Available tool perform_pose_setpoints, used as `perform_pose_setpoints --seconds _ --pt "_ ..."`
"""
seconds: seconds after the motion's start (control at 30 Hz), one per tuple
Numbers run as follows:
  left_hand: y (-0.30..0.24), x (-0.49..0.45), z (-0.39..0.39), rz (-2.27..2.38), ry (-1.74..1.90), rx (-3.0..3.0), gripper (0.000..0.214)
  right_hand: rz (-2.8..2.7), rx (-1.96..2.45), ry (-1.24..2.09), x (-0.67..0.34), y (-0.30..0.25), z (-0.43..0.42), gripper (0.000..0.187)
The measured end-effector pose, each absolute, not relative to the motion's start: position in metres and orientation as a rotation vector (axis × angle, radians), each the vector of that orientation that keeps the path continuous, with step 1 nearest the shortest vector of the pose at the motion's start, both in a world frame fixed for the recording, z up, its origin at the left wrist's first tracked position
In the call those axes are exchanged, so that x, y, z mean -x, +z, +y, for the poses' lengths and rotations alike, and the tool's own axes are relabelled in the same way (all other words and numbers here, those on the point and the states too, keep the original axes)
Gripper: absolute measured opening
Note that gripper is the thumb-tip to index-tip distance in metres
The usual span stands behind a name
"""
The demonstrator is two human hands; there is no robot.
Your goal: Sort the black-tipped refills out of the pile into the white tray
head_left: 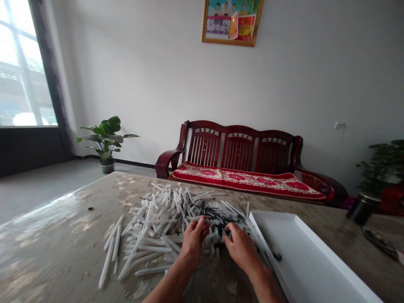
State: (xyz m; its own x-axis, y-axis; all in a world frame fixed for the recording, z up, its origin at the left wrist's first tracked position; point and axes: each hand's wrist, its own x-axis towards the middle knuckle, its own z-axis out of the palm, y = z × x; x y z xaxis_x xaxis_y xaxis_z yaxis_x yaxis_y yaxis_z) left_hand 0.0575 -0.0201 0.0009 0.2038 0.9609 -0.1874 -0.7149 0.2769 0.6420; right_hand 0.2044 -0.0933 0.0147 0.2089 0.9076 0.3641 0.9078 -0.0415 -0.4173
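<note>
1. Head view, clock centred on the hands: left hand [192,239], grip pinched, thumb and finger on a pale stick [212,221] at twelve o'clock!
2. Right hand [242,249], fingers curled in beside the black pieces [223,219]; whether that grip holds anything, I can't tell.
3. Fingers mask part of the jumble; both forearms run out of frame at six.
4. White sticks [154,229] crowd the desk [69,248] at ten; white tray [318,256], cut off below, flanks four; wooden bench [240,153] beyond, at twelve.
</note>
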Motion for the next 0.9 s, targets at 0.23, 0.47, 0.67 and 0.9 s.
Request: perform_pose_setpoints --seconds 0.23,0.47,0.67,0.9 --pt "0.002 -0.057 -0.021 0.630 1.236 -0.517 0.054 -1.525 1.681 0.075 -0.204 0.008 -0.084 0.014" --pt "0.003 -0.059 -0.027 0.664 1.177 -0.579 0.054 -1.540 1.571 0.020 -0.202 0.006 -0.082 0.015" --pt "0.004 -0.058 -0.029 0.680 1.196 -0.687 0.051 -1.479 1.529 0.077 -0.197 0.008 -0.083 0.015" --pt "0.013 -0.054 -0.034 0.595 1.242 -0.851 0.047 -1.148 1.428 0.741 -0.198 0.020 -0.084 0.024"
